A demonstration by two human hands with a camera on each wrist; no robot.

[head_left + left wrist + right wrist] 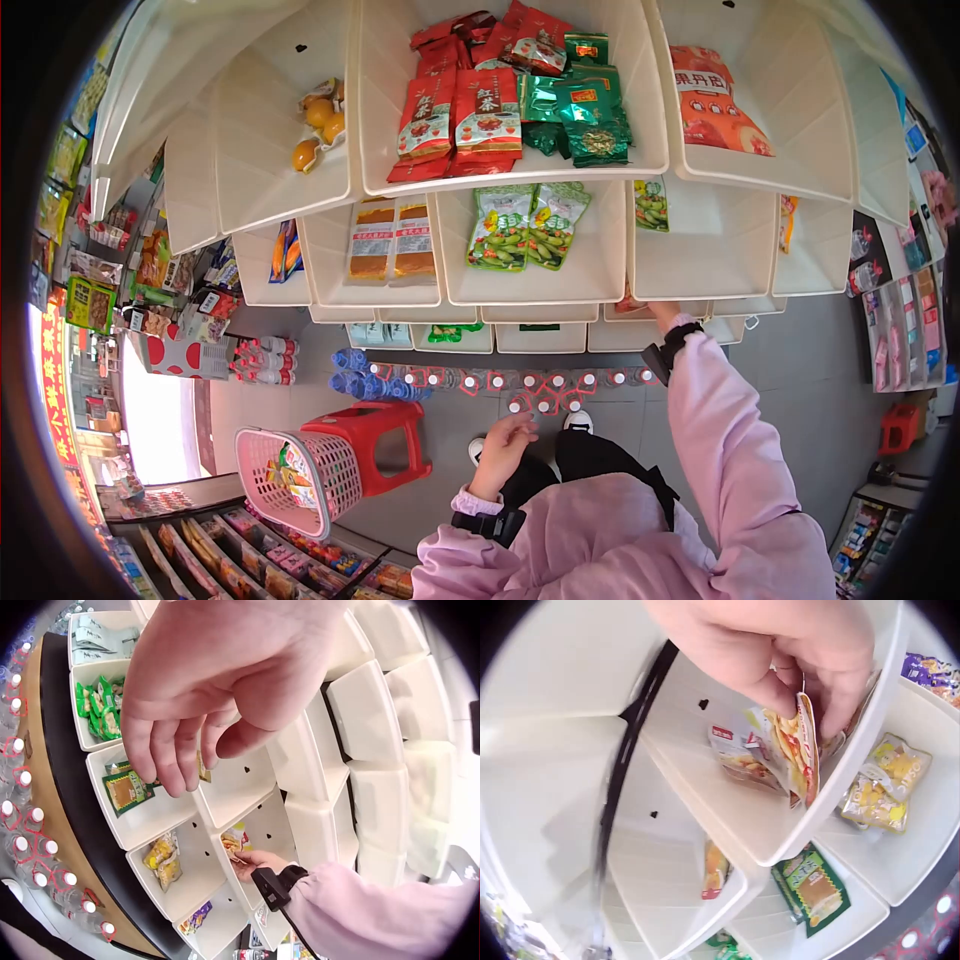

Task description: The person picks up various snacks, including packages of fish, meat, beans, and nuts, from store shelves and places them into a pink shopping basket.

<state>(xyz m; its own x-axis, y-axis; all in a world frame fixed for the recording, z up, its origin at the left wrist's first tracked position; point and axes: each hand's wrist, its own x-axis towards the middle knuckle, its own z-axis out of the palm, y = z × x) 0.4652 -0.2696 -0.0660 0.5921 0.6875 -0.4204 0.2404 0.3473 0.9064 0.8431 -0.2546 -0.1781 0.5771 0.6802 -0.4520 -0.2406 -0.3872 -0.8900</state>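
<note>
My right hand [780, 641] reaches into a cream-coloured bin [686, 761] and pinches a snack packet [804, 750] between thumb and fingers. The packet stands on edge, yellow and red on its face. Beside it in the same bin lies another red-and-white packet [744, 761]. In the head view only the back of the right hand [664, 314] shows past the bin fronts. My left hand [225, 682] hangs loosely in the air with nothing in it, in front of my body in the head view.
Tiered bins hold red tea packets [488, 110], green pouches [525, 225] and other snacks. Bottles [545, 380] line the floor below them. To the left, a pink basket [335, 475] with packets leans by a red stool [385, 440]. Shelves stand on both sides.
</note>
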